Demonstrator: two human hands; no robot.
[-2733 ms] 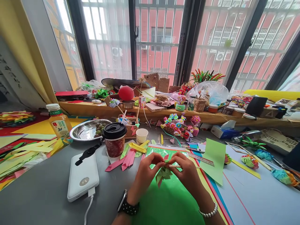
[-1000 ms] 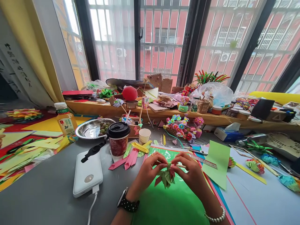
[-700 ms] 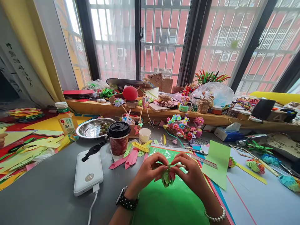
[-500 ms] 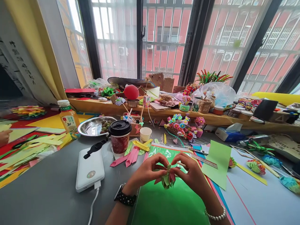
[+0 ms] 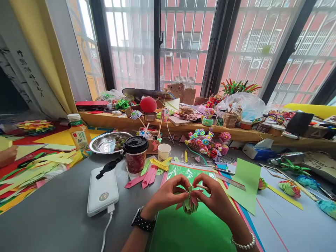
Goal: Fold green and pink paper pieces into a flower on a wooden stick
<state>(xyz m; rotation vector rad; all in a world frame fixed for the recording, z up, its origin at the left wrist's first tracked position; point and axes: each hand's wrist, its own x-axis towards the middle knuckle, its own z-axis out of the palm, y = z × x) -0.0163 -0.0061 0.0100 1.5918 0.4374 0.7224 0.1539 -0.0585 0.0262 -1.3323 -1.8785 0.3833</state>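
Both of my hands pinch a small folded paper flower (image 5: 190, 203) of green and pink pieces, held just above a bright green sheet (image 5: 189, 227). My left hand (image 5: 166, 194), with a black watch on its wrist, grips the flower's top from the left. From the right, my right hand (image 5: 214, 196), with a beaded bracelet on its wrist, grips it together with a thin wooden stick (image 5: 203, 188). The fingers of both hands are closed.
A white power bank (image 5: 102, 190) with a cable lies at the left, a lidded coffee cup (image 5: 135, 154) and pink and yellow folded strips (image 5: 148, 173) behind it. A light green sheet (image 5: 243, 183) and a ruler (image 5: 231, 181) lie at the right. Another person's hand (image 5: 6, 155) shows at far left.
The paper flower has been turned and drawn tighter between my fingers. The view has shifted slightly, and another person's hand has come in at the far left.
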